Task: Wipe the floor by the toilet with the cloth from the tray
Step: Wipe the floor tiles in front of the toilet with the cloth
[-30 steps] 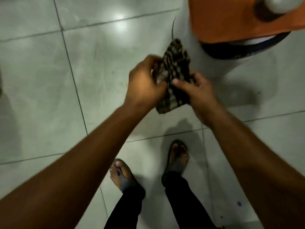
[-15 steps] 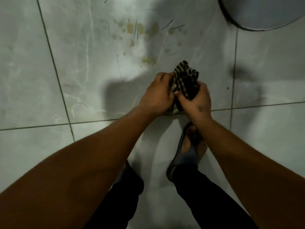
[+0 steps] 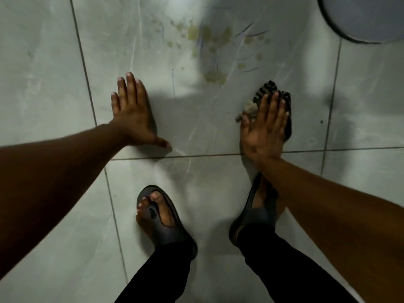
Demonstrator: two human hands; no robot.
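My right hand (image 3: 264, 130) lies flat, fingers stretched out, pressing the dark checked cloth (image 3: 265, 87) onto the grey tiled floor (image 3: 54, 73). The cloth's far end and left edge stick out past my fingertips. Just beyond the cloth, a patch of yellowish spots and thin dark streaks (image 3: 209, 38) marks the tile. My left hand (image 3: 131, 114) rests palm down on the bare tile to the left, fingers spread, holding nothing. The rounded base of the toilet (image 3: 367, 16) shows at the top right corner.
My two feet in dark sandals stand below the hands, the left foot (image 3: 161, 217) in the middle, the right foot (image 3: 255, 211) under my right forearm. Grout lines cross the floor. The tray is out of view.
Both hands held the bunched cloth in the air before. Now my left hand has let go and moved left onto the floor, and my right hand has pressed the cloth down on the tile.
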